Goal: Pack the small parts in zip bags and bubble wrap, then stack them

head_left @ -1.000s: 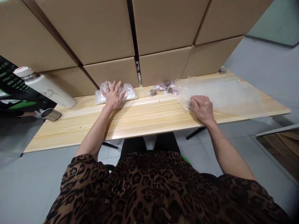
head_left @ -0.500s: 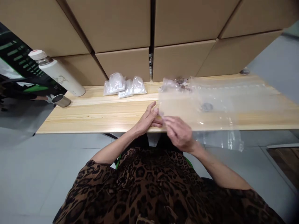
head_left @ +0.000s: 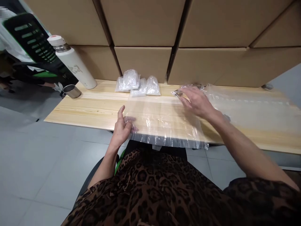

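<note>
A large clear plastic bag [head_left: 162, 121] lies in front of me, its lower end hanging over the table edge. My left hand [head_left: 122, 127] grips the bag's left edge; some fingers show through the plastic, with the thumb outside and the index finger raised. Farther back on the right, my right hand [head_left: 196, 100] reaches over the bag. Its fingertips close on a small shiny clear packet [head_left: 178, 93] with something dark in it. More such plastic lies behind that hand, partly hidden.
Several filled clear bags [head_left: 138, 84] sit against the cardboard boxes [head_left: 143, 62]. More clear plastic sheeting [head_left: 254, 113] spreads to the right. A white bottle [head_left: 77, 69] and a metal cup [head_left: 72, 91] stand at left. Another person's hand [head_left: 50, 85] shows beyond the cup.
A clear bag has moved left from the right-hand sheeting to lie before me. My left hand has shifted left with its edge; my right hand has left the edge and reached back to the packet.
</note>
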The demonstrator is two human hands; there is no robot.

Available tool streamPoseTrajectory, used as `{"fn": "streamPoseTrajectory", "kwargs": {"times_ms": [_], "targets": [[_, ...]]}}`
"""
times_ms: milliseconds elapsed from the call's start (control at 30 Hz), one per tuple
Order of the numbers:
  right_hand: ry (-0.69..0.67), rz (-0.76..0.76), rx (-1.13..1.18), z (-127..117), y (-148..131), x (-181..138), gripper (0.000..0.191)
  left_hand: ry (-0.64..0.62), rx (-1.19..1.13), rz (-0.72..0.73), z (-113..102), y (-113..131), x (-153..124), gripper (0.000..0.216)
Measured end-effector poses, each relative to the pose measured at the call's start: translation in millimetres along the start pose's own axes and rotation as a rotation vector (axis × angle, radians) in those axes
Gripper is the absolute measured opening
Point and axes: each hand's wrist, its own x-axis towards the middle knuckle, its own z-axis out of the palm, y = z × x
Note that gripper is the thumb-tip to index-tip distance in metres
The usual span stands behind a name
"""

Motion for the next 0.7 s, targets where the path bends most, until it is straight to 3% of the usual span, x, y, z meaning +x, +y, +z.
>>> {"fn": "streamPoseTrajectory", "kwargs": {"times_ms": [133, 200, 267, 400, 533, 633, 700], "targets": [[-0.398, 0.007, -0.244, 6.9, 37.3, 48.4, 0.056, 0.165, 0.34, 0.194, 3.6, -3.3, 9.2, 0.081], [-0.502, -0.012, -0.33, 13.0, 41.9, 62.3, 0.054, 0.28, 0.495, 0.347, 6.9, -2.9, 9.3, 0.077], [-0.525, -0.047, -0.373, 18.8, 43.7, 70.1, 0.047, 0.395, 0.605, 0.472, 10.6, -0.7, 4.0, 0.071], [-0.431, -0.075, -0.335, 29.3, 52.0, 74.8, 0.032, 0.479, 0.556, 0.615, 21.7, 10.2, -19.9, 0.058], [-0.272, -0.061, -0.278, 30.8, 64.5, 70.2, 0.026, 0.3, 0.26, 0.696, 36.5, 24.8, -40.3, 0.054], [-0.07, -0.005, -0.123, 18.7, 60.0, 56.0, 0.028, 0.114, 0.027, 0.582, 50.3, 33.1, -41.3, 0.049], [0.051, 0.039, 0.15, 7.2, 41.8, 38.0, 0.028, -0.022, -0.156, 0.421, 62.3, 36.8, -37.1, 0.051]]}}
